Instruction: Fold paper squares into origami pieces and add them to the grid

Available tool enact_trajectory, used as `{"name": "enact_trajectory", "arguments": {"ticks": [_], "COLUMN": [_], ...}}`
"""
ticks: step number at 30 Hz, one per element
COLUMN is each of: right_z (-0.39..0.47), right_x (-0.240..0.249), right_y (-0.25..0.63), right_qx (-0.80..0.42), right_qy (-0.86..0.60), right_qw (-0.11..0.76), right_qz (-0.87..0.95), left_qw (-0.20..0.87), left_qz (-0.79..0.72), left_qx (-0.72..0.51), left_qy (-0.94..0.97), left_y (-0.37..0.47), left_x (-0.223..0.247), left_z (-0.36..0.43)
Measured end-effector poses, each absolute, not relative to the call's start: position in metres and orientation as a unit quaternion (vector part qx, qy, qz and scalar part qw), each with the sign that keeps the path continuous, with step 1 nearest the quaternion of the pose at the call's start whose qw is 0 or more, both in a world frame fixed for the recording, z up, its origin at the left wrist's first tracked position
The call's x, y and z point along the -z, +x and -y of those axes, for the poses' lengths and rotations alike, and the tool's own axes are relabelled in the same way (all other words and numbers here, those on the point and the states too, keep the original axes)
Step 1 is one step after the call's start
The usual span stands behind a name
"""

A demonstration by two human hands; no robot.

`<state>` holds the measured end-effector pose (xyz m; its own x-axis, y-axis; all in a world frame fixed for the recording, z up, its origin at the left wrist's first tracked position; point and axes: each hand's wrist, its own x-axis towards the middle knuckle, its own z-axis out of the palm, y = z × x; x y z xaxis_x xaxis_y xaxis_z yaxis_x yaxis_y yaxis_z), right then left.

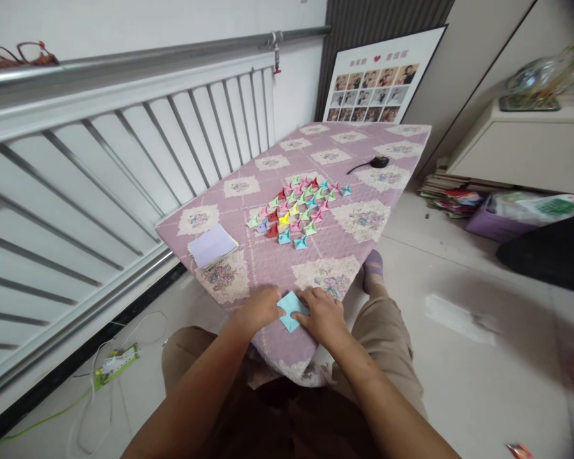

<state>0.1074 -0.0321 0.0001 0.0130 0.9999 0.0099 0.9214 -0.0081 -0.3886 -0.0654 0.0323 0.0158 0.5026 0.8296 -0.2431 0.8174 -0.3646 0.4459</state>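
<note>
A light blue square of folded paper lies on the near end of the cloth-covered table, one corner pointing toward me. My left hand grips its left corner between thumb and curled fingers. On the right side, my right hand has its thumb on the paper and its fingers bent at the edge. Farther up the table stand several small folded paper pieces in rows, in green, pink, red, yellow and blue. A stack of square paper sheets, purple on top, rests at the left edge.
A black round object with a cord lies at the table's far right. A white radiator runs along the left. A photo board leans behind the table. A power strip with cables is on the floor at left.
</note>
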Motion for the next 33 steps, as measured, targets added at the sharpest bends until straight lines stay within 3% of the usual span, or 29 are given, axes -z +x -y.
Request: {"name": "enact_trajectory", "arguments": {"ticks": [9,20,23,29,33], "right_z": [0.029,0.014,0.011,0.015,0.025], "right_x": [0.002,-0.011,-0.018,-0.03,-0.018], "right_y": [0.108,0.113,0.112,0.104,0.102], "right_qx": [-0.169,-0.346,-0.3,-0.049,0.011], "right_qy": [-0.703,-0.567,-0.528,-0.514,-0.493], "right_qw": [0.169,0.264,0.262,0.221,0.181], "right_qz": [0.67,0.699,0.75,0.827,0.851], "left_qw": [0.344,0.435,0.356,0.08,-0.005], "left_qz": [-0.486,-0.442,-0.433,-0.392,-0.402], "left_qx": [-0.066,-0.156,-0.176,-0.104,-0.063], "left_qy": [0.801,0.769,0.809,0.911,0.914], "left_y": [-0.067,-0.08,-0.085,-0.09,-0.089], "left_x": [-0.008,-0.026,-0.033,-0.032,-0.015], "left_z": [-0.028,-0.021,-0.017,-0.011,0.002]}}
